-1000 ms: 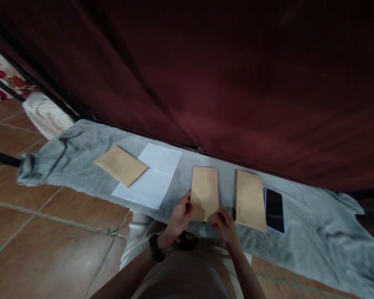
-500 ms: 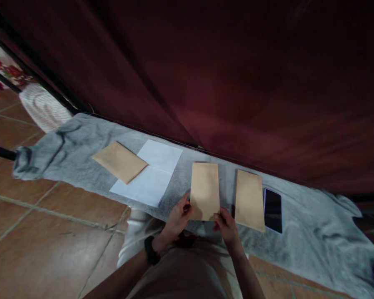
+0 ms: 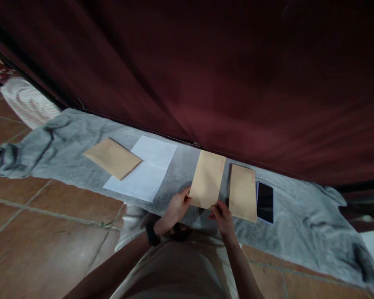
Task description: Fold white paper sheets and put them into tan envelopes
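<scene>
A tan paper envelope (image 3: pixel 207 178) is held between both hands over the grey cloth, tilted with its top toward the right. My left hand (image 3: pixel 178 206) pinches its lower left corner. The fingers of my right hand (image 3: pixel 222 216) are closed on its lower right corner. Just right of it lies a second tan envelope, possibly a stack (image 3: pixel 243 193), with faint red print near its top. To the left, another tan envelope (image 3: pixel 112 158) rests partly on white paper sheets (image 3: pixel 157 155), which show a crease across the middle.
A phone (image 3: pixel 265 202) lies face up to the right of the envelopes. Everything rests on a long grey cloth (image 3: pixel 302 224) in front of a dark red curtain (image 3: pixel 187 74). Tiled floor (image 3: pixel 50 245) shows below, and a striped cloth (image 3: pixel 28 101) hangs at the left.
The held envelope has turned from nearly straight to leaning right at its top, with both hands still on its lower corners. The whole view has shifted slightly.
</scene>
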`<action>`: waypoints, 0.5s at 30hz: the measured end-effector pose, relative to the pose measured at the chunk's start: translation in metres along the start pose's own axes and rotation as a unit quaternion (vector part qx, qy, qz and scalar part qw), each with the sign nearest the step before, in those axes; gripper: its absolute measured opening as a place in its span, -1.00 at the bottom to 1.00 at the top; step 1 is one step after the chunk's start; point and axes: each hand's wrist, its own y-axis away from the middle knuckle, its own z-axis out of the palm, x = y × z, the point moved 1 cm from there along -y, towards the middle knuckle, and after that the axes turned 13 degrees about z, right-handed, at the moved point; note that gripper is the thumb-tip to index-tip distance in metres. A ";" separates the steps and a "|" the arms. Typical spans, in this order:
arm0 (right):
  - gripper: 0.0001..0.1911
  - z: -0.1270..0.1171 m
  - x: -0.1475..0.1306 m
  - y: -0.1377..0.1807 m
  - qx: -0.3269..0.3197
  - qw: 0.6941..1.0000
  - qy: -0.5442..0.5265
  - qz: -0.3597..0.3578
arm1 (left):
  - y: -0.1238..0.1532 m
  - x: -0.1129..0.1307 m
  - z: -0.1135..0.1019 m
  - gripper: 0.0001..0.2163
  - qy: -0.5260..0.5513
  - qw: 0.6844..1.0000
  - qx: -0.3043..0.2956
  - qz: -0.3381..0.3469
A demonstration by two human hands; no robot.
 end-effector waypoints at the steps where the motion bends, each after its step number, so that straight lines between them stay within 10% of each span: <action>1: -0.55 -0.001 -0.001 -0.001 0.007 1.000 0.002 -0.003 | -0.003 0.004 0.000 -0.55 -0.027 0.999 0.004 0.018; 7: -0.61 -0.014 -0.011 -0.001 0.025 0.999 0.004 -0.029 | -0.010 0.022 0.009 -0.49 -0.061 0.991 -0.002 0.115; 15: -0.61 -0.026 -0.015 0.006 0.081 0.996 -0.009 -0.039 | -0.014 0.007 0.023 -0.55 -0.034 0.998 0.002 0.054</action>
